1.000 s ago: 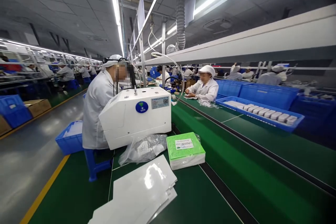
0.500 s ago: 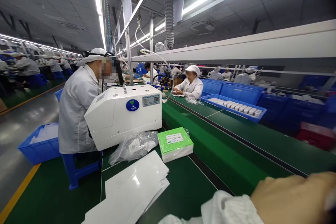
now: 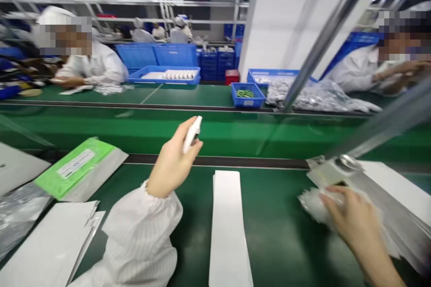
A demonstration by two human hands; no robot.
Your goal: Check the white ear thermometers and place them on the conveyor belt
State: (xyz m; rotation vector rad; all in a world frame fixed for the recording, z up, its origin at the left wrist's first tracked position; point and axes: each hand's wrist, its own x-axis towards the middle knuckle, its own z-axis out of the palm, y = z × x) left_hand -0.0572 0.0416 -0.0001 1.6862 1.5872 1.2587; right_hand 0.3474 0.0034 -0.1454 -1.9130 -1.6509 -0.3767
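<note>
My left hand is raised over the green belt, fingers closed round a small white object that sticks up from them. My right hand lies at the right on a crinkled clear plastic bag, its fingers curled on it beside a stack of white sheets. A long white folded strip lies flat between the two hands. The picture is blurred by motion.
A green-topped pack and white sheets lie at the left. Across the conveyor, two people in white coats sit by blue trays and a heap of silvery bags. A slanted metal bar crosses the view.
The view has swung right, away from the white machine, toward the belt ahead. Both hands have come into sight: the left holding a small white object, the right on a plastic bag.
</note>
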